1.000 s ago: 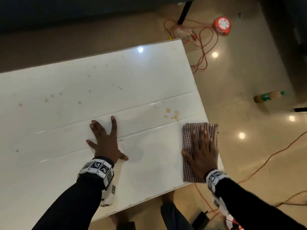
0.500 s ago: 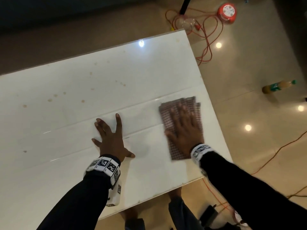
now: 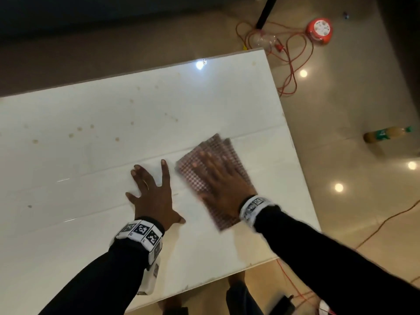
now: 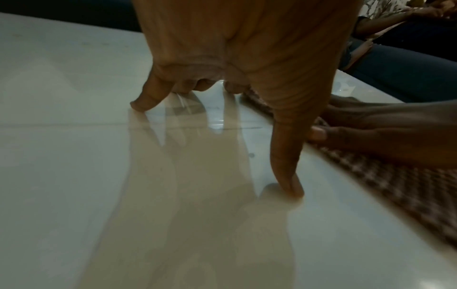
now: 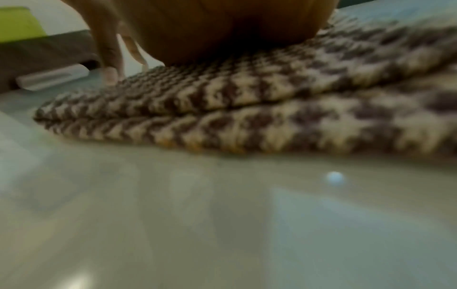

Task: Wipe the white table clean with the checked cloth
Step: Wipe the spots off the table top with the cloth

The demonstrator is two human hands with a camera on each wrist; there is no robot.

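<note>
the folded red-and-white checked cloth (image 3: 211,178) lies flat on the glossy white rectangular table (image 3: 91,223), toward the table's right side and a little in from its right edge, with its layered corners fanned out at the far end. the right hand (image 3: 223,186) lies palm down on top of the checked cloth, its fingers (image 3: 204,159) straight and slightly spread, pressing the fabric onto the surface; hand and cloth are blurred in the head view. the right wrist view shows the heel of the palm bearing on the doubled layers of the cloth (image 5: 247,109), and a fingertip touching down at its far edge. just to the left of the cloth, the left hand (image 3: 154,198) is braced on the bare tabletop with its fingers spread wide and the thumb out to the side; from the left wrist view the fingertips (image 4: 142,104) and thumb tip touch the table (image 4: 74,176) while the palm arches above it, and the cloth (image 4: 371,176) lies just beside the thumb. small brownish spots (image 3: 77,130) dot the far left part of the table, well apart from the cloth. both wrists wear bands with black-and-white square markers over dark sleeves. on the beige tiled floor (image 3: 341,201) beyond the table's right edge lie a plastic bottle with a green label (image 3: 386,135), a round red-and-white cable reel (image 3: 320,30) and loops of orange cord (image 3: 293,64).
</note>
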